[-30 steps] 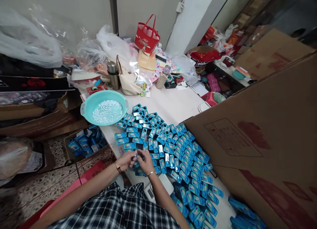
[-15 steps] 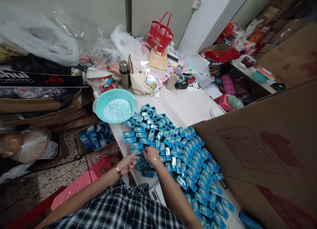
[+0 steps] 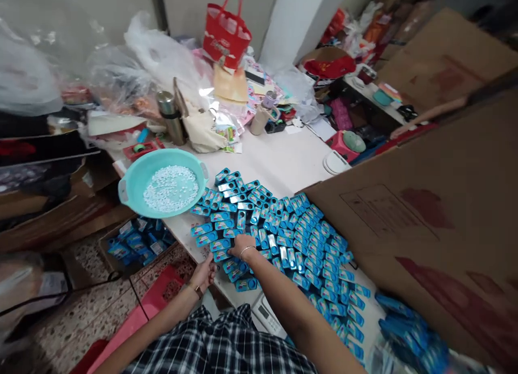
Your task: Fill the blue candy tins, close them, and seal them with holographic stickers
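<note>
Many small blue tins (image 3: 283, 223), some with a dark round opening on top, stand close together across the white table. My right hand (image 3: 244, 244) reaches down among the tins at the near left of the group, fingers bent together. Its fingertips are hidden, so what they pinch does not show. My left hand (image 3: 205, 271) is beside it at the table's edge, cupped with curled fingers; its contents cannot be made out. A teal basin (image 3: 133, 201) with a layer of small white pellets (image 3: 172, 188) stands at the far left of the tins.
A large cardboard box (image 3: 388, 233) borders the tins on the right. A white scale (image 3: 269, 314) lies close to my body. Behind are a steel flask (image 3: 170, 117), a beige mug (image 3: 259, 119) and a red bag (image 3: 226, 36). A carton of blue packs (image 3: 137, 242) and a pink stool (image 3: 162, 293) are at lower left.
The view has swung, so the basin and tins appear further left and more blue packs show at lower right. My hands have moved slightly apart, the left one toward the table edge.
</note>
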A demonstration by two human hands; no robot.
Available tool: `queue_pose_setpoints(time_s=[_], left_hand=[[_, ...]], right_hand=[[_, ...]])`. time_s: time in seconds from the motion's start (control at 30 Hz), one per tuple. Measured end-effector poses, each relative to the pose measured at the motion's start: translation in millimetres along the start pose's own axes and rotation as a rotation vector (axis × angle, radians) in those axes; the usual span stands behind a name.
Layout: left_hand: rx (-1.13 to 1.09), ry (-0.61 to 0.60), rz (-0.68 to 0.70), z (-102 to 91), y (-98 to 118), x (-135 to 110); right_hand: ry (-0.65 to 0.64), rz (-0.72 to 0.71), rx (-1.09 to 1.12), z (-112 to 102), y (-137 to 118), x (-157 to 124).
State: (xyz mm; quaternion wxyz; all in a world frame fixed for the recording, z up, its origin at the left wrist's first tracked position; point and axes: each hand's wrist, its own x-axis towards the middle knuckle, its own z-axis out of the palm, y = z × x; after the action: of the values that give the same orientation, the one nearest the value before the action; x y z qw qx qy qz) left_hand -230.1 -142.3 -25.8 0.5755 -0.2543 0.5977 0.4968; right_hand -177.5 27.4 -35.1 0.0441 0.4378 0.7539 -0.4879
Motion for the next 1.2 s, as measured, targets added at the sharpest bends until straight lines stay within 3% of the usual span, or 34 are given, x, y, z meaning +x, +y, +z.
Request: queue_pose_setpoints(time_s=[0.17, 0.27, 0.33, 0.43, 0.53, 0.63, 0.73, 0.8, 0.87, 0.93, 0.97, 1.07, 1.13, 1.2], left_hand=[[0.115, -0.082, -0.106, -12.2, 10, -19], [0.14, -0.086, -0.116, -16.5, 14, -34], [0.146, -0.169, -0.097, -8.8, 10, -46], [0.24, -0.373, -0.055, 27.9, -8, -68], [0.454, -0.501, -0.015, 95.5, -45, -92], [0.684, -0.665, 0.043, 180.1, -105, -121], [0.906, -0.864, 0.061, 262.0, -188, -154], [1.063, -0.989, 0.058, 311.6, -252, -174], [1.231, -1.098, 0.073, 358.4, -322, -187], [1.441, -1.185, 0.153, 401.1, -396, -190], [1.603, -1.194, 0.256, 419.8, -433, -188], [1.795, -1.12, 0.405, 458.5, -531, -174], [1.899, -1.04, 0.508, 468.4, -577, -159], [1.969, -0.972, 0.6, 469.2, -604, -143]], right_hand=[[0.161, -0.015, -0.067, -7, 11, -50], [0.275, -0.049, -0.018, -20, 34, -97], [0.376, -0.047, 0.038, -35, 60, -129], [0.58, 0.009, 0.131, -66, 113, -178], [0.831, 0.142, 0.184, -110, 189, -237], [1.118, 0.374, 0.189, -162, 289, -323], [1.341, 0.667, 0.182, -201, 394, -431], [1.393, 0.846, 0.19, -216, 454, -496], [1.381, 0.98, 0.206, -223, 501, -541], [1.334, 1.052, 0.231, -225, 533, -562], [1.307, 1.065, 0.244, -225, 544, -563], [1.237, 1.029, 0.288, -221, 563, -547], [1.205, 0.975, 0.331, -217, 569, -531], [1.189, 0.916, 0.392, -214, 575, -522]])
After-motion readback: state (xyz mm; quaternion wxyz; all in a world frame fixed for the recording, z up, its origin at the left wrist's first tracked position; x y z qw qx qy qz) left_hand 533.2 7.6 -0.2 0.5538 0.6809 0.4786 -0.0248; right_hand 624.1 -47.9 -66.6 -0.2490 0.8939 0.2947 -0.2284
